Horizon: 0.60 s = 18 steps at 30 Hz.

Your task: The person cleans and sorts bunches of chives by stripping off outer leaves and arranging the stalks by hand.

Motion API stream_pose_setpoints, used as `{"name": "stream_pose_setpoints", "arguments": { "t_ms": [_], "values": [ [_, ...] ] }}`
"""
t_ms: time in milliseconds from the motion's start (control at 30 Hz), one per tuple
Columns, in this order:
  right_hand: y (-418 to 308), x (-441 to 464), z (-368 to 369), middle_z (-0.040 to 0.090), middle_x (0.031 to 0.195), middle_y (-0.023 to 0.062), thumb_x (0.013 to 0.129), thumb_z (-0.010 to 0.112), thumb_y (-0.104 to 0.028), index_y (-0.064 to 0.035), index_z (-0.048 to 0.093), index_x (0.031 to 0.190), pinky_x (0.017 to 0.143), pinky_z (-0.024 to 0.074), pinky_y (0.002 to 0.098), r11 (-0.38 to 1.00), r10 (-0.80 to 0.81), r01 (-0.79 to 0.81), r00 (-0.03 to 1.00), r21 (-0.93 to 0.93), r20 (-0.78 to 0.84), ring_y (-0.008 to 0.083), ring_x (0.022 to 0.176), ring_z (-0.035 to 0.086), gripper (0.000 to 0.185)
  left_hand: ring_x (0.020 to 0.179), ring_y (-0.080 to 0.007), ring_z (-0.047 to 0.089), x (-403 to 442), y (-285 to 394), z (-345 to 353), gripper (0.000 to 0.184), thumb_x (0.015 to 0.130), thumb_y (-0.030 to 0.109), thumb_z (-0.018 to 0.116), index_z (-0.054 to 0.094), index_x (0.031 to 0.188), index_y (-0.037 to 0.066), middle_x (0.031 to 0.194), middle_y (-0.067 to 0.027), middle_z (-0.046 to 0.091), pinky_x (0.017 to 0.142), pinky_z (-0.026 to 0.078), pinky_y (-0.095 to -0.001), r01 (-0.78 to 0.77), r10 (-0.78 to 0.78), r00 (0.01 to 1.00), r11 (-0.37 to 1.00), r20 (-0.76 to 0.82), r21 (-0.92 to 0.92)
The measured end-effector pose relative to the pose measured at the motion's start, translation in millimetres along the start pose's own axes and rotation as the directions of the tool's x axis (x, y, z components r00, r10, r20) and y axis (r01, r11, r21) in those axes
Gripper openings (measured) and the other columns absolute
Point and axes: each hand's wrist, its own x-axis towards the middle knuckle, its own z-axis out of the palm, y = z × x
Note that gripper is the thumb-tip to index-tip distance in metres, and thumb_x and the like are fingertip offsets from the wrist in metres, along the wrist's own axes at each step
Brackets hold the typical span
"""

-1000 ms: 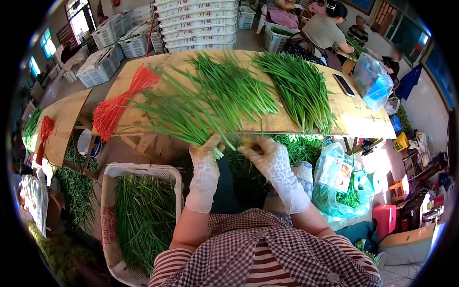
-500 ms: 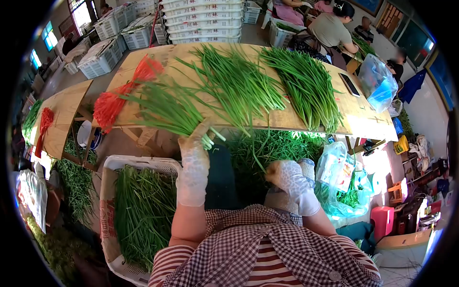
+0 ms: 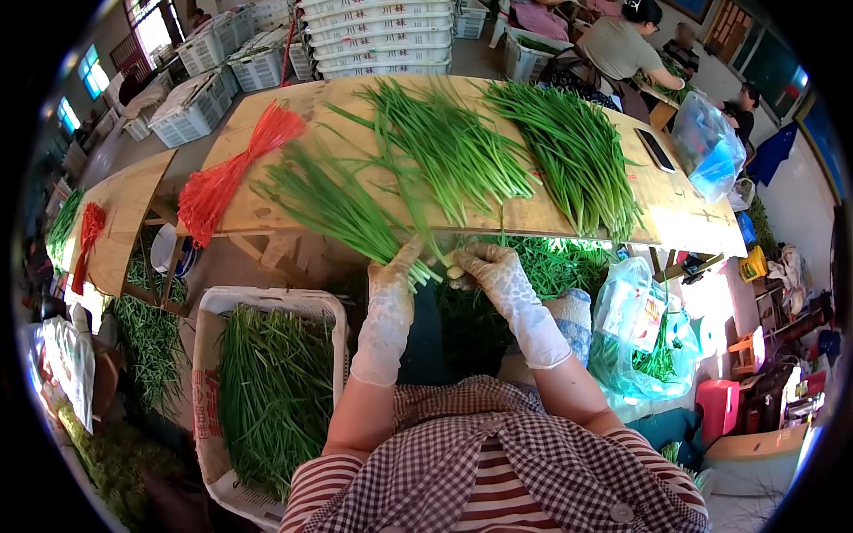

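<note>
My left hand (image 3: 394,272), in a pale patterned glove, is closed around the stem ends of a bunch of garlic chives (image 3: 342,206). The leaves fan out up and left over the table edge. My right hand (image 3: 490,268), gloved likewise, is beside it with fingers pinched at the base of a few chive strands (image 3: 416,206) that slant up to the left. Ahead on the wooden table (image 3: 258,191) lie a loose pile of chives (image 3: 458,155) and a thicker pile (image 3: 573,155) to its right.
Red ties (image 3: 238,169) lie at the table's left end, a phone (image 3: 656,149) and plastic bag (image 3: 708,147) at its right. A white crate (image 3: 339,311) of chives stands by my left arm. Greens (image 3: 555,266) lie under the table. Stacked crates (image 3: 382,40) and people are beyond.
My right hand has moved up and left, close to my left hand, with chive strands at its fingers. My left hand and its bunch have shifted slightly right.
</note>
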Motion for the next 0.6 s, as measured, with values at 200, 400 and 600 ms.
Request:
{"name": "stream_pose_setpoints", "arguments": {
  "t_ms": [200,400,600],
  "values": [
    [7.2,12.8,-1.3,0.070,0.088,0.0103,0.086,0.069,-0.026,0.0071,0.067,0.100,0.072,0.0504,0.0288,0.907,-0.176,0.166,0.984,-0.387,0.011,0.0161,0.076,0.064,0.036,0.070,-0.0198,0.066,-5.7,0.5,12.0,0.022,0.076,-0.007,0.070,0.060,0.096,-0.007,0.086,-0.0127,0.067,0.060,0.055,-0.0296,-0.037,0.036,0.999,0.998,0.013,0.042],
    [14.1,5.6,3.3,0.070,0.087,0.0121,0.083,0.070,-0.023,0.0021,0.069,0.101,0.076,0.0497,0.0289,0.947,-0.145,0.119,0.987,-0.297,-0.065,0.0172,0.080,0.064,0.031,0.063,-0.0172,0.064,-8.7,7.8,12.3,0.016,0.075,-0.006,0.071,0.063,0.088,-0.005,0.081,-0.0111,0.068,0.053,0.051,-0.0269,-0.047,0.045,0.998,0.997,0.039,0.063],
    [11.6,-4.7,-1.4,0.070,0.091,0.0144,0.078,0.070,-0.020,-0.0047,0.071,0.100,0.081,0.0504,0.0317,0.914,-0.253,0.224,0.966,-0.339,-0.043,0.0242,0.085,0.067,0.027,0.060,-0.0152,0.061,-8.6,4.4,12.8,0.016,0.073,-0.006,0.072,0.064,0.086,-0.006,0.080,-0.0123,0.067,0.050,0.048,-0.0254,-0.055,0.053,0.998,0.997,0.030,0.050]
  ]
}}
